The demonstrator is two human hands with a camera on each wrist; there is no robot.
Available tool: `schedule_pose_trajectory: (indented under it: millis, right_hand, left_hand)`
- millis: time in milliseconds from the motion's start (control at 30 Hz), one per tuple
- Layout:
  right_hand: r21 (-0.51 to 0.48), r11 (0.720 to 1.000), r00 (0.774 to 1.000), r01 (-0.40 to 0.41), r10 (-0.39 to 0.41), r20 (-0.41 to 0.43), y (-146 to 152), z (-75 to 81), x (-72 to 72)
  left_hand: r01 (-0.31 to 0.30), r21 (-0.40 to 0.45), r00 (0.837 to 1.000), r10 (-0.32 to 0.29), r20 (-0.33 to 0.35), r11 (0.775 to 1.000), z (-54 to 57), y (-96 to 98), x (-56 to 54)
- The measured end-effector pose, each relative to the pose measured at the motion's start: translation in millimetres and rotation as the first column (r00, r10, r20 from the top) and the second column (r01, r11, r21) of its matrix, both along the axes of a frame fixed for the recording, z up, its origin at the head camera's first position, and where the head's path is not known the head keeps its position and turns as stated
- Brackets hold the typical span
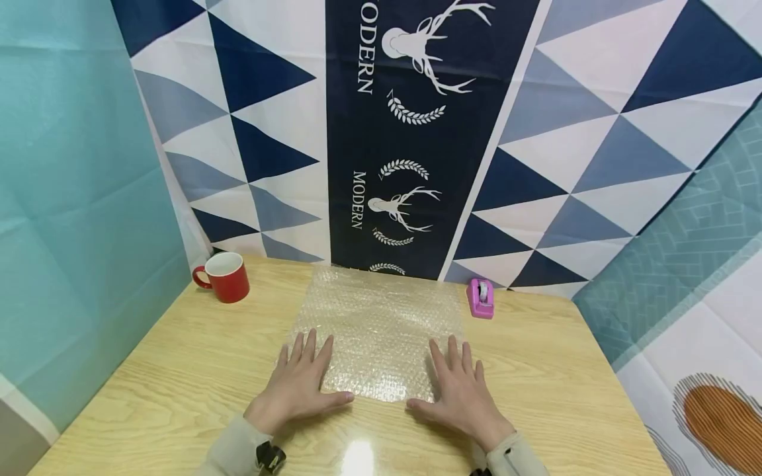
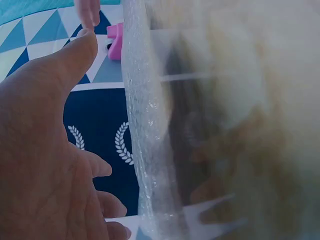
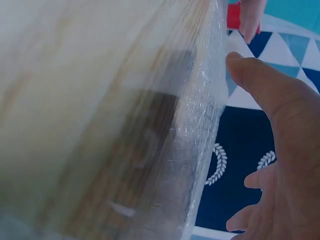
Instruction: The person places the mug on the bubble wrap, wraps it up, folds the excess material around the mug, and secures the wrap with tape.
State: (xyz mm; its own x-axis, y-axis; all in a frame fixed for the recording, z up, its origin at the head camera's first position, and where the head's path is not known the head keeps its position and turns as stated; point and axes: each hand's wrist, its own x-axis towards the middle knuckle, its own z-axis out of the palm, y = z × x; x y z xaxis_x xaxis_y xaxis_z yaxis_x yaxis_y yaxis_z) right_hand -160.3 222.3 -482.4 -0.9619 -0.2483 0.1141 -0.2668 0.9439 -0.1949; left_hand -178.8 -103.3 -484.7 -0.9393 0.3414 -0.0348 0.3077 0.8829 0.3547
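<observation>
Left hand (image 1: 305, 382) and right hand (image 1: 460, 395) lie palm down at the near left and near right corners of 1 sheet of clear bubble wrap (image 1: 383, 330); fingers are straight and spread, and neither hand grasps anything. The fingertips overlap the side margins in the head view; whether they press on the plastic cannot be told. The sheet is spread flat on the wooden table (image 1: 536, 377), its far edge at the foot of the patterned cloth (image 1: 506, 165), its near edge between the 2 thumbs. Assessed handling: very light, soft and floppy, with a slick surface liable to slide; tearing is a minor risk, but the bubbles would likely pop under a hard pinch. Recommended hold: the 2 near corners, thumb beneath and fingers above, with light tension between them to limit sagging. Beyond the sheet, 1 red mug (image 1: 231, 283) stands upright at the far left, its handle to the left, apart from the plastic. Just beside the far right corner sits 1 pink tape dispenser (image 1: 481, 301), close to the cloth.
</observation>
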Motion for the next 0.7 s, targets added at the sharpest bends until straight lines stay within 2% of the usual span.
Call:
schedule_pose_trajectory:
  millis: [133,367,533,700]
  right_hand:
    - [0.018,0.999,0.999,-0.043,0.043,0.007,0,3.7,-5.5]
    - [0.06,0.991,0.992,-0.118,0.114,0.054,-4,19.6,-25.1]
    - [0.095,0.986,0.987,-0.134,0.124,0.104,-2,27.5,-43.6]
    - [0.088,0.988,0.976,-0.123,0.105,0.189,5,25.1,-63.6]
  left_hand:
    - [0.029,-0.013,1.0,-0.029,0.012,1.0,8.2,-2.6,-9.2]
    - [0.026,-0.041,0.999,-0.025,0.019,0.999,21.0,-11.7,-30.9]
    - [0.09,-0.08,0.995,-0.086,0.053,0.993,25.7,-10.3,-46.6]
    - [0.14,-0.14,0.989,-0.132,0.063,0.98,29.6,-6.4,-67.4]
